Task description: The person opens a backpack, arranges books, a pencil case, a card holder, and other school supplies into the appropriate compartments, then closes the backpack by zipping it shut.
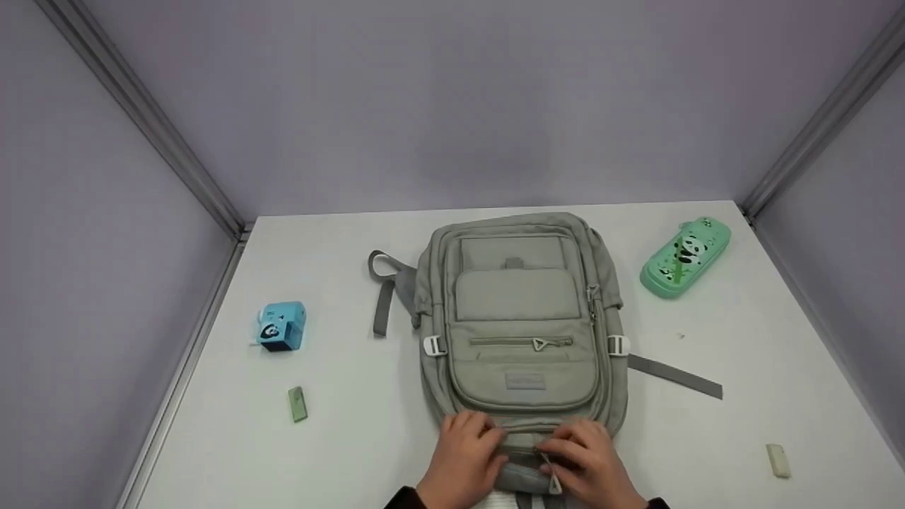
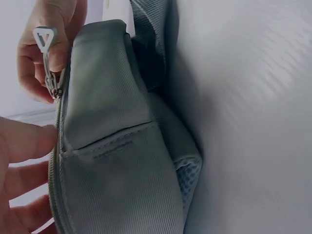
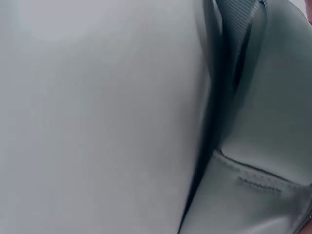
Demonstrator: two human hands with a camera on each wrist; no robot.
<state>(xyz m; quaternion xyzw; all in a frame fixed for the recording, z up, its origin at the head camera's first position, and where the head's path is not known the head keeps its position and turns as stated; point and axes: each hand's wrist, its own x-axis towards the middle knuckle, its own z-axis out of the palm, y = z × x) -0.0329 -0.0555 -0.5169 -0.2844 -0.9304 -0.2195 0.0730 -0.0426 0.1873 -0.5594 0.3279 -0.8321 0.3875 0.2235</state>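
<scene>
A grey-green backpack (image 1: 520,297) lies front side up on the white table, its top toward the far wall. My left hand (image 1: 463,459) grips its near end, with thumb and fingers at the zipped edge. Just to the right, the fingers of my right hand (image 1: 588,459) are curled at the zipper pull (image 2: 48,73), whose triangular tag (image 1: 555,485) hangs out beside the thumb. The zipper (image 2: 57,141) runs along the edge between both hands. In the right wrist view the backpack's side (image 3: 273,122) fills the right part, and the right hand's fingers are mostly out of sight.
On the left stand a blue panda-print box-shaped thing (image 1: 281,326) and a small green block (image 1: 297,404). A green panda pencil case (image 1: 686,256) lies at the far right, a small pale block (image 1: 778,461) at the near right. Loose straps (image 1: 675,375) stick out from the backpack.
</scene>
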